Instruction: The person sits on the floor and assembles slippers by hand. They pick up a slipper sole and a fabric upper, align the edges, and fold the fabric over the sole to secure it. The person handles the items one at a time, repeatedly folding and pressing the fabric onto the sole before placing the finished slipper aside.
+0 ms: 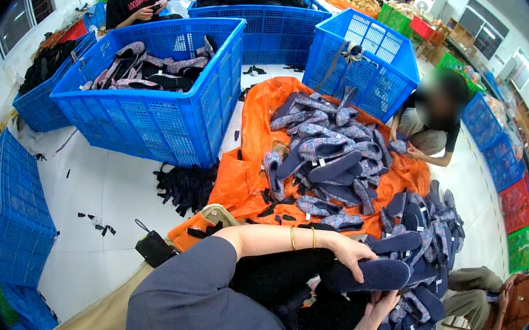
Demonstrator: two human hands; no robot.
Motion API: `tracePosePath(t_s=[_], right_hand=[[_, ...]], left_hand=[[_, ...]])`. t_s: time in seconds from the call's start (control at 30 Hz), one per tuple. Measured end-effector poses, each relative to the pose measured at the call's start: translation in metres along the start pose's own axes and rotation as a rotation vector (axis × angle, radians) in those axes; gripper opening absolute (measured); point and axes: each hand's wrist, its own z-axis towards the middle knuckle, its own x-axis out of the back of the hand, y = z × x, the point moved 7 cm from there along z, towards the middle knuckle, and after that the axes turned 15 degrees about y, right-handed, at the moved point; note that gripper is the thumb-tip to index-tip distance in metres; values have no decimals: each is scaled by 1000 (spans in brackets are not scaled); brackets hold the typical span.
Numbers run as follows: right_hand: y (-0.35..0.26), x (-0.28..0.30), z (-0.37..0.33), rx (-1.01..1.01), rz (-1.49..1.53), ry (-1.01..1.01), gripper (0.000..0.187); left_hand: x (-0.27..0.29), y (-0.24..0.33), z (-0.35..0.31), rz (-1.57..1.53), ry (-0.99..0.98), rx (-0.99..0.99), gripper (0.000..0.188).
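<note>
A slipper [369,275] with a dark navy sole is held over my lap, its sole facing up. My left hand [353,256] grips its upper edge, thumb on the sole and fingers closed. From below, my right hand [384,305] closes on the same slipper near its rounded end; part of that hand's grip is hidden. Just beyond lies another dark-soled slipper [397,243] on a heap of grey, patterned slippers [429,233] to my right. A larger pile of patterned slippers [325,149] rests on an orange sheet [253,124] ahead.
Blue crates stand ahead, one crate [145,122] holding slippers; another blue crate [18,209] is at left. Black fabric scraps [185,188] lie on the floor. A person [436,119] crouches by the pile holding a slipper; another person [509,304] sits at right.
</note>
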Motion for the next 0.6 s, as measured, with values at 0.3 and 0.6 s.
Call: tracePosePath(t_s=[0.3, 0.6], right_hand=[[-31, -11, -27, -44, -63, -242, 40], [-66, -22, -62, -37, -443, -437, 16]], left_hand=[[-4, 2, 8, -440, -40, 127, 57], [1, 39, -5, -32, 13, 16, 30]])
